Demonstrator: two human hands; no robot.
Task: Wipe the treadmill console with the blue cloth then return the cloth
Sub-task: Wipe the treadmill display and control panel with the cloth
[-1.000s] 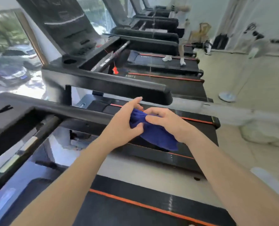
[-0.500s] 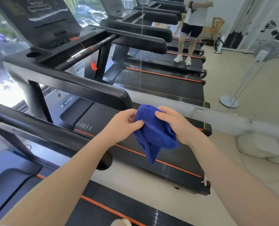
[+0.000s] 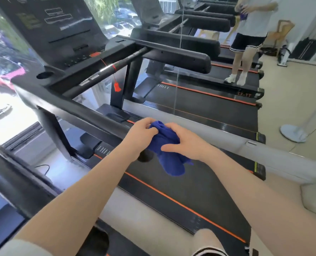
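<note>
Left hand [image 3: 140,134]: fingers curled, pinching the upper fold of the blue cloth [image 3: 169,150]. Right hand [image 3: 186,143]: grips the same cloth from the other side, thumb laid across its front. Blue cloth: bunched between both hands, held in the air, loose end hanging below them, just beside the handrail [image 3: 90,115] end. Treadmill console [image 3: 61,32]: dark panel, up and left of the cloth, well apart from it. Red safety tag [image 3: 117,87]: dangles on a cord below the console. Treadmill belt [image 3: 181,183]: black with orange edge line, beneath the cloth. Second person [image 3: 247,37]: stands on a farther treadmill, beyond the cloth. Fan base [image 3: 293,133]: on the floor, right of the cloth.
</note>
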